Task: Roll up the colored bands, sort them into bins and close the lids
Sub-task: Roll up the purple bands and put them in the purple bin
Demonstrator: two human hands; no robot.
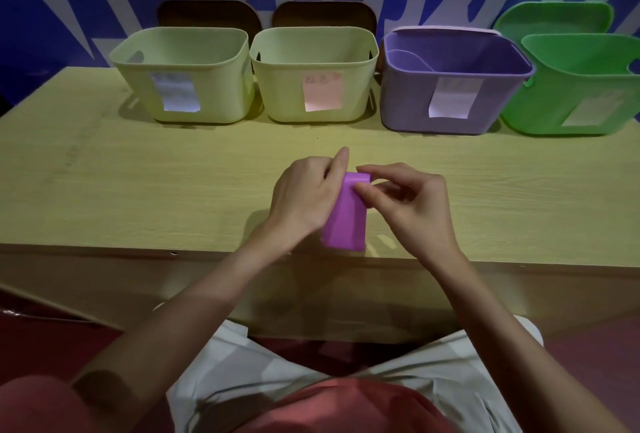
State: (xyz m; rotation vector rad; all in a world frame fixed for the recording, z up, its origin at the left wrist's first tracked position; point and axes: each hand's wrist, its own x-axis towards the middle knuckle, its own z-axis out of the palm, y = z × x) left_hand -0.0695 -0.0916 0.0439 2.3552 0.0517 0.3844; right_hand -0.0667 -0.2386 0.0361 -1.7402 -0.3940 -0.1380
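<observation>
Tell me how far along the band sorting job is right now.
Done: little that shows. The purple bin seems to hold something pale, but I cannot tell what. In hand: the left hand and right hand pinch the far end of a purple band near the table's front edge, starting its roll. Left: finishing the roll, binning it, and closing all four bins; their lids, like the green lid, stand behind.

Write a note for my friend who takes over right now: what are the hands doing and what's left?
Left hand and right hand both pinch the far end of the purple band, which lies at the table's near edge, barely rolled.
Four open bins stand in a row at the back: two pale yellow, one purple bin with something pale inside, one green. Lids lean behind them.
Left: finish rolling, drop it in a bin, probably the purple one, close all lids.
</observation>
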